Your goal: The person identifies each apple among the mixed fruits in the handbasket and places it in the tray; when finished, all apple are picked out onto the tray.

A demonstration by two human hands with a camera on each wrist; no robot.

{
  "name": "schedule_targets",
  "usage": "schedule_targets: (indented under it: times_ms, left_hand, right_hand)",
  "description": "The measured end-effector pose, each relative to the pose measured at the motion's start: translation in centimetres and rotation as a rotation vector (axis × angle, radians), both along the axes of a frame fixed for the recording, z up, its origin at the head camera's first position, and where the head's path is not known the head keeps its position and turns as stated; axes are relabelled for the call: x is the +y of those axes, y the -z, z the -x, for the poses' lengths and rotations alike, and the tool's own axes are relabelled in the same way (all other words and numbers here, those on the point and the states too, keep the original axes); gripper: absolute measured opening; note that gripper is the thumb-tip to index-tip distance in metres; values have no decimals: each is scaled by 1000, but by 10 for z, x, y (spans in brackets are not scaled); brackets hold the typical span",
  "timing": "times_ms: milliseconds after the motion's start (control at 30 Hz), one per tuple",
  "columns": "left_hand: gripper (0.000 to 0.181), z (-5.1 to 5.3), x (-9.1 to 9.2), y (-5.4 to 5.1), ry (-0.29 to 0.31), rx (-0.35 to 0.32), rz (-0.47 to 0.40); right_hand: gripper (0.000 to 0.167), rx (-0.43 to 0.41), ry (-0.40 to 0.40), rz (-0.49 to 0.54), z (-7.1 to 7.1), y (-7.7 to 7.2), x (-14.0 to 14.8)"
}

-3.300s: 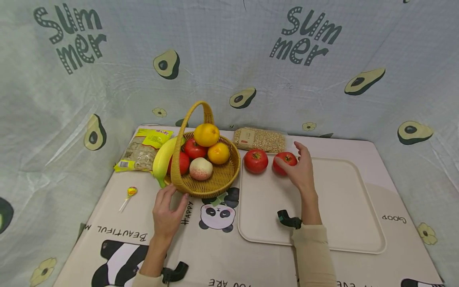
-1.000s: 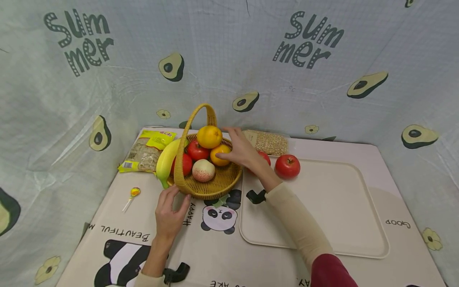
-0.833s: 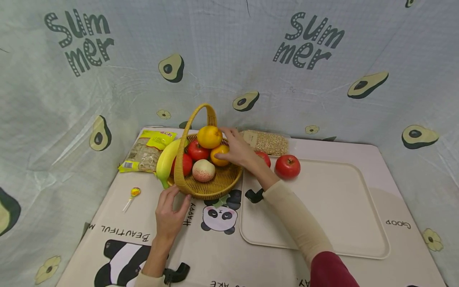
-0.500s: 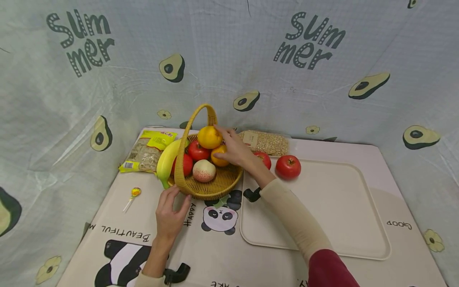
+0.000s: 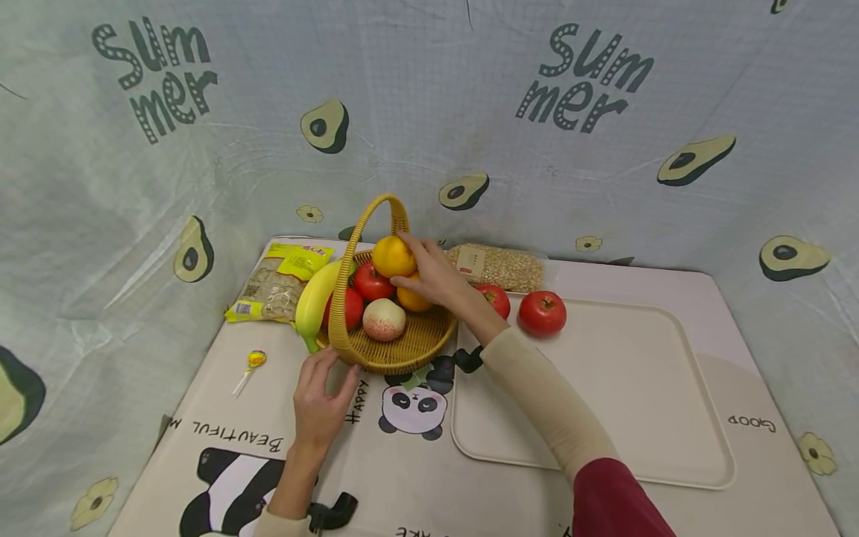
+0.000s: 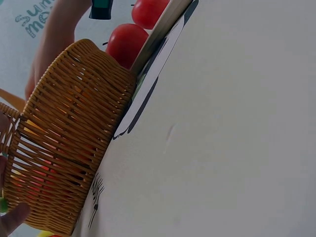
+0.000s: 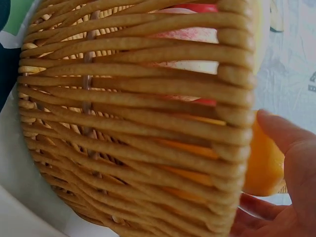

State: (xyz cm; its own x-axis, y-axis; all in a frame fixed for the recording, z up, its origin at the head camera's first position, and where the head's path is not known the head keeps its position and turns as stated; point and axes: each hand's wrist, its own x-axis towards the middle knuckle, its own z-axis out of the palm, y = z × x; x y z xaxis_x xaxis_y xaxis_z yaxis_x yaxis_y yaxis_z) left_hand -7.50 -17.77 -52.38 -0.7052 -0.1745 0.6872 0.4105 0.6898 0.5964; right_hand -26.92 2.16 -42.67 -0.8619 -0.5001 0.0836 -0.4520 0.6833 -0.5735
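Observation:
My left hand holds the near side of the wicker basket by the foot of its handle, thumb and fingers apart. In the left wrist view its thumb rests on the woven wall. Reaching in from the right, my right hand has its fingers and thumb around the upper orange; the right wrist view shows thumb and fingers on either side of an orange. Beneath the thumb, a second orange is partly covered. A peach, red fruits and bananas share the basket.
A beige tray lies to the right, with a red fruit and another at its far left. A bag of grains lies behind. On the left are a yellow packet and a lollipop.
My right hand has moved from a red fruit at the tray to the basket, then up from the lower orange to the upper one. My left hand has stayed at the basket.

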Motion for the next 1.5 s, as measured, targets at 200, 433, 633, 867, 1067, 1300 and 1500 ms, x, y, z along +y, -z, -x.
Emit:
schedule_targets:
  times_ms: [200, 433, 633, 867, 1067, 1300, 1500]
  left_hand:
    - [38, 1, 1, -1, 15, 23, -9]
    - [37, 2, 1, -1, 23, 32, -14]
    - [36, 1, 2, 0, 21, 26, -19]
    - [36, 1, 3, 1, 21, 25, -18]
    - [36, 1, 2, 1, 18, 27, -14]
    - [36, 0, 1, 0, 11, 23, -16]
    - [36, 0, 1, -1, 12, 25, -18]
  right_hand:
    - [82, -3, 20, 9, 3, 2, -3]
    - [79, -21, 34, 30, 7, 2, -4]
    - [77, -41, 44, 63, 7, 5, -3]
    - [76, -23, 40, 124, 4, 6, -1]
    - [75, 5, 29, 156, 1, 4, 5]
    - [74, 27, 35, 166, -6, 0, 14]
    - [77, 22, 48, 169, -16, -5, 23]
